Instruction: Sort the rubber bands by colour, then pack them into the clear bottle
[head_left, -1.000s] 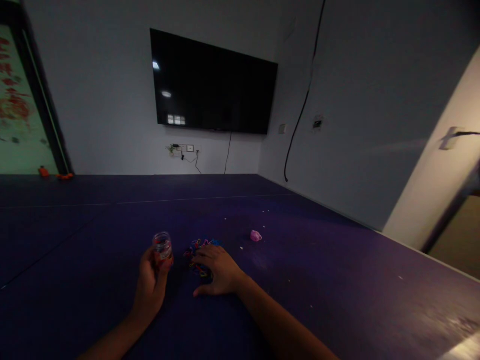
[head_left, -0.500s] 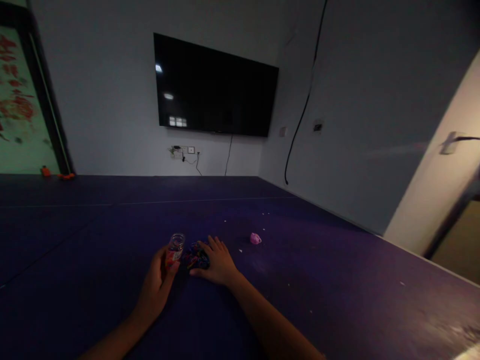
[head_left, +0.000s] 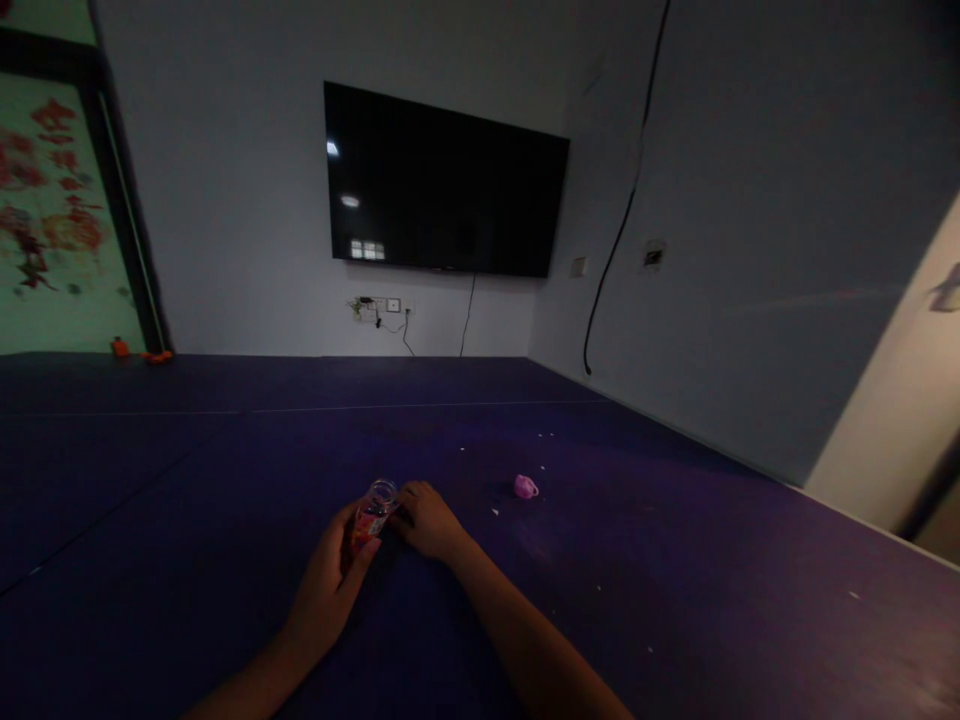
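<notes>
My left hand (head_left: pixel 337 568) is wrapped around a small clear jar (head_left: pixel 370 518) with a red printed label. The jar leans to the right, and its round mouth is uncovered. Against the right side of the jar's mouth is my right hand (head_left: pixel 426 520), its fingers curled in. What those fingers hold, if anything, is hidden. The pile of small multicoloured strands does not show now. To the right, a small pink cap-like piece with a loop (head_left: pixel 525 487) lies on the purple floor (head_left: pixel 420 430).
Tiny white scraps (head_left: pixel 495 512) are scattered over the floor. A large black television (head_left: pixel 446 185) hangs on the far wall above sockets with cords (head_left: pixel 379 308). A black cable (head_left: pixel 622 210) dangles down the right wall. Small orange objects (head_left: pixel 120 347) stand by the left door frame.
My right hand has curled its fingers and moved against the jar's mouth. The multicoloured pile beneath it has gone from sight. The jar now leans further right. The whole view has shifted slightly.
</notes>
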